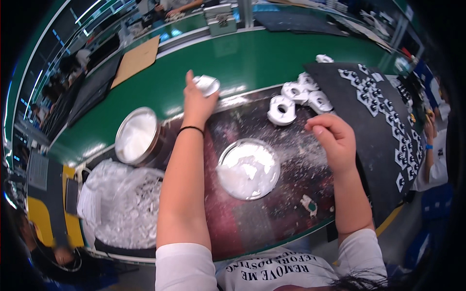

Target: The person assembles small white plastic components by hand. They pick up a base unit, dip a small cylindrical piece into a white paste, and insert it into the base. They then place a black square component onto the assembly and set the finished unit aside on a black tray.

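My left hand [199, 104] reaches over the far edge of the dark work mat. It is closed on a white plastic part [208, 86], held over the green table. My right hand [336, 140] hovers above the mat's right side with thumb and fingers pressed together; whatever may be in the pinch is too small to make out. Just beyond it lie several white ring-shaped parts [281, 111] with dark centre holes. Between my forearms sits a round shallow dish [272, 150] with a white, glossy, grease-like mass [245, 177] in it.
At left stand a metal bowl [156, 140] of white material and a clear plastic bag [104, 174] of small white pieces. A small white-and-green object [309, 205] lies near the mat's front. Rightward, a black board [340, 97] carries rows of white pieces with black knobs. People work around the table.
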`<action>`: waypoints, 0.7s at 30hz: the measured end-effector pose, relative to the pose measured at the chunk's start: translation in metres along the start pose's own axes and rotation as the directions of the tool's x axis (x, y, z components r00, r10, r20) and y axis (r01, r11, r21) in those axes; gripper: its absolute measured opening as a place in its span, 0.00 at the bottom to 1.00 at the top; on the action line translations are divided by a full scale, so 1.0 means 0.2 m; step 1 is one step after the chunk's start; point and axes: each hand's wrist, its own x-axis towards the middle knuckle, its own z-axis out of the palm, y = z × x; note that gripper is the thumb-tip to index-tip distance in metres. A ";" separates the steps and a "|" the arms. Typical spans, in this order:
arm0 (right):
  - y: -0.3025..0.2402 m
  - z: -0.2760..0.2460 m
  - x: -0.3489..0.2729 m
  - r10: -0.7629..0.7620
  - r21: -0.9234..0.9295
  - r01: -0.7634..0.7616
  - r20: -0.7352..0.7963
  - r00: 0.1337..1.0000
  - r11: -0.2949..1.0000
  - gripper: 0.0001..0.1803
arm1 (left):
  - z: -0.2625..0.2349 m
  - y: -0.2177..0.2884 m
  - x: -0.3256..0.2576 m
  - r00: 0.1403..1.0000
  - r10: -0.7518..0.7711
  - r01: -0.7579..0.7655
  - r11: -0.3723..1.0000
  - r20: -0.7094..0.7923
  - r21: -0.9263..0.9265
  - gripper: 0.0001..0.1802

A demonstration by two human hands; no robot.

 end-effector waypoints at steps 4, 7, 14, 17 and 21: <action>0.01 -0.02 0.01 -0.028 -0.116 0.029 0.009 1.000 0.993 0.08 | 0.06 -0.20 0.06 0.989 -0.148 0.148 0.989 0.006 0.016 0.54; 0.03 0.00 0.02 -0.014 -0.264 0.017 0.012 1.000 0.964 0.12 | 0.05 -0.14 0.05 0.983 -0.175 0.177 0.984 0.048 -0.026 0.55; 0.37 0.20 0.04 -0.229 -0.792 0.272 0.172 0.958 0.546 0.21 | -0.20 0.25 -0.07 0.980 0.184 -0.194 0.970 0.080 0.146 0.52; 0.42 0.17 0.04 -0.163 -0.786 0.230 0.166 0.973 0.574 0.15 | -0.35 0.55 -0.23 0.906 0.362 -0.365 0.931 0.220 -0.026 0.48; 0.34 0.15 0.02 -0.128 -0.661 0.137 0.061 0.990 0.738 0.12 | -0.55 0.68 -0.46 0.791 0.536 -0.526 0.842 0.297 -0.120 0.48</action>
